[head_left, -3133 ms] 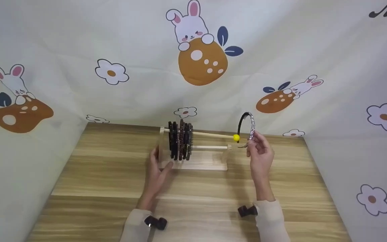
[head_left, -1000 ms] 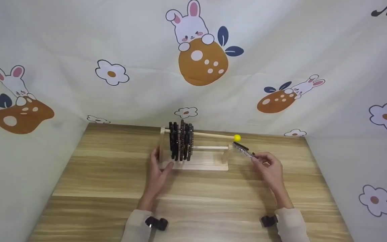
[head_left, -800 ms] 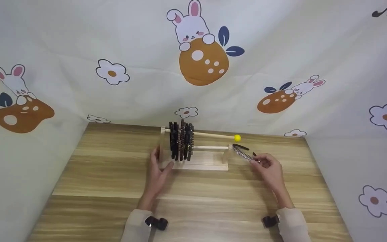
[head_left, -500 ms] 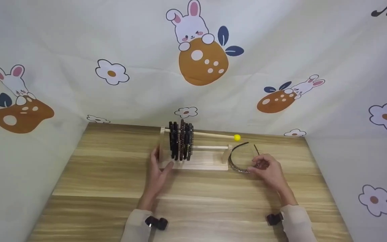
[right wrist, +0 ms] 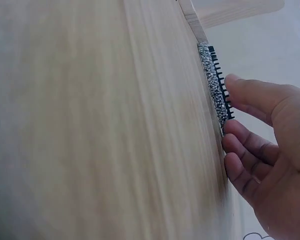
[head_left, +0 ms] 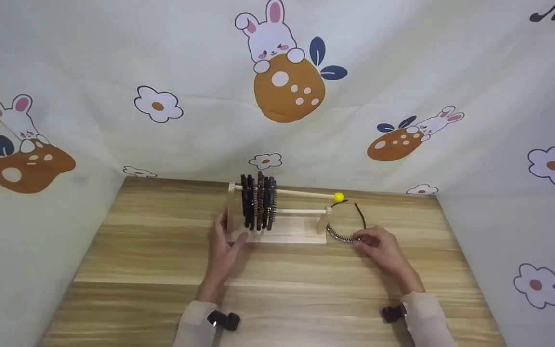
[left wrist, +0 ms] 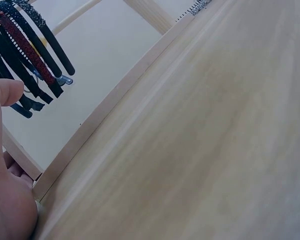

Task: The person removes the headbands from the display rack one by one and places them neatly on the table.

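Observation:
A pale wooden headband stand (head_left: 301,237) with two horizontal rods stands on the table. Several dark headbands (head_left: 259,202), one reddish, hang bunched at the left of its upper rod. My left hand (head_left: 223,248) grips the stand's left end, thumb in front, fingers mostly hidden behind the upright. Right of the stand, a black toothed headband (head_left: 339,236) with silver sparkle lies on the table, its curve toward me beside the stand's right end. My right hand (head_left: 384,250) pinches its near right side. In the right wrist view, thumb and fingers touch the sparkly headband (right wrist: 215,85).
A yellow ball (head_left: 338,197) caps the upper rod's right end. The wood-grain table (head_left: 287,294) reaches back to a printed cloth wall (head_left: 200,135), with cloth sides (head_left: 489,231) too. Each sleeve bears a small black camera, such as the left one (head_left: 223,319).
The right hand has lowered the sparkly headband from beside the yellow ball to the table, turning it flat, then moved it slightly left against the stand's right end. The left hand stays put.

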{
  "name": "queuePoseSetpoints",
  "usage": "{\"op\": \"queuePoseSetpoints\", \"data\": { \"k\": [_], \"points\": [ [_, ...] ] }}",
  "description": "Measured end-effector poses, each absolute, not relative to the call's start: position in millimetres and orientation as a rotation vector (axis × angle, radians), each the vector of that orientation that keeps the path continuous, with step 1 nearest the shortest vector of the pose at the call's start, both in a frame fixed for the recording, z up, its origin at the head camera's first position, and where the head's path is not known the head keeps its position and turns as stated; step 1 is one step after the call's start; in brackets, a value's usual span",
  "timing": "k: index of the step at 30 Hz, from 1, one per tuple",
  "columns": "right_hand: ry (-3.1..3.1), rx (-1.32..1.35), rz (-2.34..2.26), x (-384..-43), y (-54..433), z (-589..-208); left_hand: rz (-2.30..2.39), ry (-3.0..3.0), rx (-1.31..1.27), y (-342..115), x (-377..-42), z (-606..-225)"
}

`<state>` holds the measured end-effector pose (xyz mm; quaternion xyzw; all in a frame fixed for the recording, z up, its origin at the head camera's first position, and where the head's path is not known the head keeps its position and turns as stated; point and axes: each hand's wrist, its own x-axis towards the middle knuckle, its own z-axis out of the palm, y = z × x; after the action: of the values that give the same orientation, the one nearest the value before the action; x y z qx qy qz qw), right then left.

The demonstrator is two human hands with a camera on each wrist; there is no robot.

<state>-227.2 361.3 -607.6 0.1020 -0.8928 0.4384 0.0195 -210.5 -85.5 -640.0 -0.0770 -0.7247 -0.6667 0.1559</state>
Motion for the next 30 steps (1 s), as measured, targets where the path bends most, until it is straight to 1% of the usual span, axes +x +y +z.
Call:
{"op": "queuePoseSetpoints", "data": {
  "k": [5,13,20,30],
  "points": [
    [-2.82,0.302,1.186,-227.9,360.3,-606.8,-1.922,-2.062,-0.217,-85.5,-209.9,-641.6],
    [-2.839,0.218,1.079,-225.7,363.0,-606.4,-1.87,-2.073,-0.214,-85.1,-211.8,-642.0],
    [-2.86,0.174,1.081,-225.6,365.0,-607.9,-1.798,-2.055,-0.259,-84.2,-213.7,-640.7],
    [-2.831,0.196,1.092,-225.9,365.0,-609.8,-1.863,-2.058,-0.232,-85.0,-213.3,-641.6]
  ]
}}
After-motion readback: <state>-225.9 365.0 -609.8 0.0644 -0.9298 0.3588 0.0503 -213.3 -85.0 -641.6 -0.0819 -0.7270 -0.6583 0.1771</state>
